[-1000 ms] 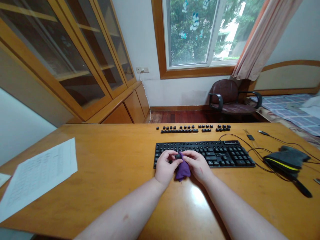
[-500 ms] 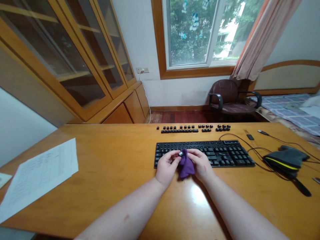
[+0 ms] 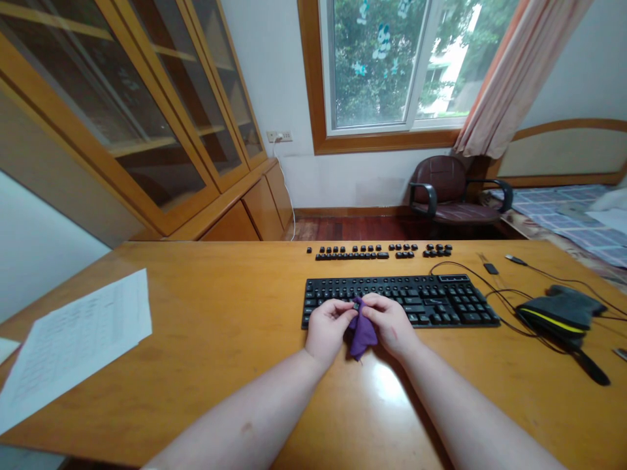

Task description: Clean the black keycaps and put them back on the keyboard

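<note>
My left hand [image 3: 329, 328] is closed, thumb and fingertips pinching a small dark keycap [image 3: 356, 305], mostly covered by cloth and fingers. A purple cloth [image 3: 363, 337] hangs from my right hand [image 3: 390, 326], whose fingers press it against the keycap. Both hands meet just over the front edge of a black keyboard [image 3: 411, 301]. Its upper rows look lighter and show bare switches where caps are off. Behind it, loose black keycaps [image 3: 347, 256] lie in two rows along the far side of the desk.
Printed sheets [image 3: 83, 343] lie at the desk's left. On the right are a dark grey brush-like tool with a yellow stripe [image 3: 558, 316], a small black piece [image 3: 490, 268] and a cable with a USB plug [image 3: 516, 260]. A chair [image 3: 443, 189] stands beyond the desk.
The cloth has shifted slightly down and left and now covers more of the keycap. My right fingers have moved in closer; the keyboard and loose keycaps stay put.
</note>
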Demonstrator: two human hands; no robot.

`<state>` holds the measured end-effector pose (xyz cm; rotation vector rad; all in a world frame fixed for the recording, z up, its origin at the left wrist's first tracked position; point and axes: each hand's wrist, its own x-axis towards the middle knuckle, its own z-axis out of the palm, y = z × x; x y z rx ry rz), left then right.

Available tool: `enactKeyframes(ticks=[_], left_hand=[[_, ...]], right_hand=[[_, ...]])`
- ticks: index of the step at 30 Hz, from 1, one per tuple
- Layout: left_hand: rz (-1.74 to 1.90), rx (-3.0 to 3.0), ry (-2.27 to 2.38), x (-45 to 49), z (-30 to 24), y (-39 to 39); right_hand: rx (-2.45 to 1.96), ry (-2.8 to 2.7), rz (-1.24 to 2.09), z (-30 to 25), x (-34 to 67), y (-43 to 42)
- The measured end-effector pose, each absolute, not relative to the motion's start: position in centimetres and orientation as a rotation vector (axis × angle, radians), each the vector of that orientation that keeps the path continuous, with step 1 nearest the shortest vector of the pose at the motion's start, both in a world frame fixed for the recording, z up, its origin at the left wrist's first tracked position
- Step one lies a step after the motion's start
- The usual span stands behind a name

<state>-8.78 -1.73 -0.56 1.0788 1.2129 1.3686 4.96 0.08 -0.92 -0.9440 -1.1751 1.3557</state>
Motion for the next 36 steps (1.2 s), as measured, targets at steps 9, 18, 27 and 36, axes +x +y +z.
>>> enactKeyframes(ticks=[9, 18, 27, 36], left_hand=[[1.397, 1.05, 1.219, -8.7, -0.5, -1.8], [1.341, 1.064, 1.227, -8.6, -0.3, -1.8], [1.37, 1.163, 1.27, -8.9, -0.3, -1.6], [1.32, 1.63, 1.302, -9.7, -1.2, -1.8]], right_hand=[[-0.928, -1.266, 1.295, -1.0, 5.1, 0.1], [-1.0, -1.252, 1.113, -1.1, 5.1, 0.4], [-1.005, -1.099, 1.247, -1.0, 5.0, -0.2], [-0.943, -1.433, 0.97, -0.3, 4.6, -0.9]])
